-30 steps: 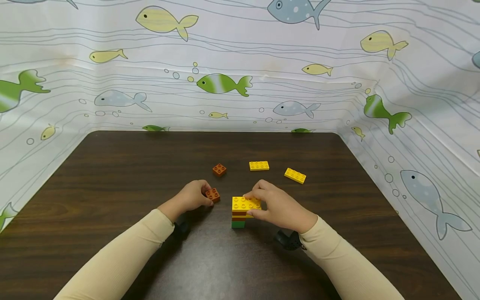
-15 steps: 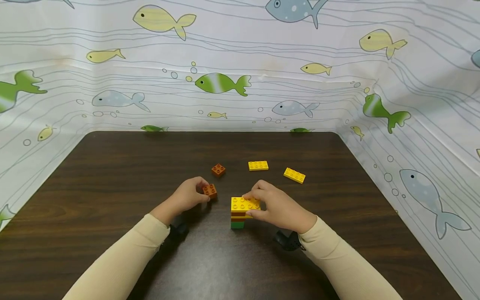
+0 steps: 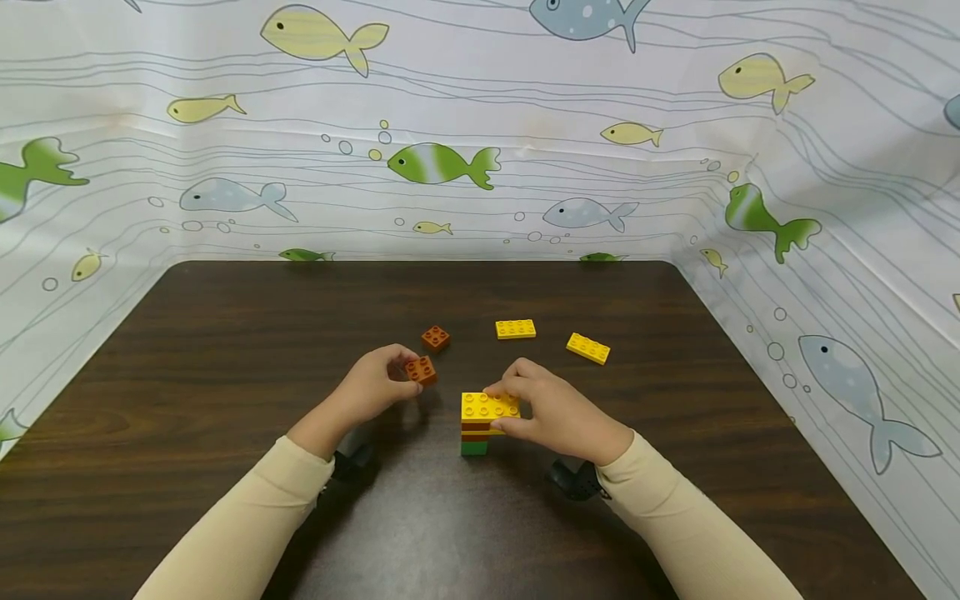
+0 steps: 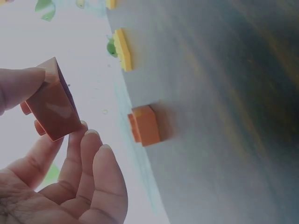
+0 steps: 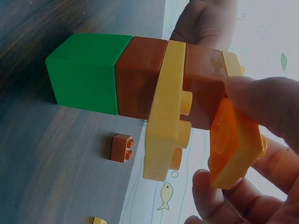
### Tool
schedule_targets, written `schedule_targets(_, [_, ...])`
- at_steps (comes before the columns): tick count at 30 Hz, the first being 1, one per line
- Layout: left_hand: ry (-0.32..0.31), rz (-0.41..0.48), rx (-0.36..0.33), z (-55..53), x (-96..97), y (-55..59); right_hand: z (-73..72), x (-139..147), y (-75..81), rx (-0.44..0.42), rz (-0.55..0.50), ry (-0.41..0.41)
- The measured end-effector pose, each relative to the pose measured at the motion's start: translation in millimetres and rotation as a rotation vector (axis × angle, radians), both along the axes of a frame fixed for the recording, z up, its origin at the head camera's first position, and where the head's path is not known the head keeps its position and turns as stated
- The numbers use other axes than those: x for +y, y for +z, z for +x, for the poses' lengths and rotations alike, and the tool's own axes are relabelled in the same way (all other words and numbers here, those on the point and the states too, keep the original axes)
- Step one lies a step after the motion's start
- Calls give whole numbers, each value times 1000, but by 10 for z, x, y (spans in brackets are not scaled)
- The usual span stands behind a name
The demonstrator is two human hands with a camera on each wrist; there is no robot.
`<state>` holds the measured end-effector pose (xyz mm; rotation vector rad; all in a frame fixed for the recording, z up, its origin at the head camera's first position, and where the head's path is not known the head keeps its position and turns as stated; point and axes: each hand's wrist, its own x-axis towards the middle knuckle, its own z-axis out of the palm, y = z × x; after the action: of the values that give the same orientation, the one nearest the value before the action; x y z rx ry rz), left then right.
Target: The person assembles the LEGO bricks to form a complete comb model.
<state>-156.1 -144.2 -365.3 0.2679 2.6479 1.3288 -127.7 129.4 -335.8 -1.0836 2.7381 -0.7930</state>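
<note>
A small brown toy brick [image 3: 422,370] with studs on top is pinched between thumb and fingers of my left hand [image 3: 363,387]. The left wrist view shows this brown brick [image 4: 55,109] raised above the table. My right hand [image 3: 558,412] grips the top yellow plate [image 5: 238,149] of a brick tower, thumb on one side and fingers on the other. From the bottom the tower runs green brick [image 5: 86,72], brown brick [image 5: 140,77], yellow plate [image 5: 163,126], brown brick [image 5: 203,84], then the top plate. Both yellow plates jut out to the right past the narrower bricks.
Another brown brick [image 3: 435,337] lies on the dark wooden table [image 3: 247,333], just beyond the left hand. Farther right are two loose yellow plates, a straight yellow plate [image 3: 515,329] and an angled yellow plate [image 3: 588,348]. A fish-patterned curtain [image 3: 450,100] borders the table.
My left hand has moved the brown brick a little farther from me, lifting it closer to the loose brown one. The right hand stays in place on the tower.
</note>
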Motion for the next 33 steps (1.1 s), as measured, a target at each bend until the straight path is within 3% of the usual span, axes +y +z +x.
schedule_targets(18, [-85, 16, 62, 196, 159, 227, -2, -1, 0, -45, -16, -5])
schedule_targets(33, [-193, 56, 89, 288, 255, 298, -11, 5, 4, -61, -37, -6])
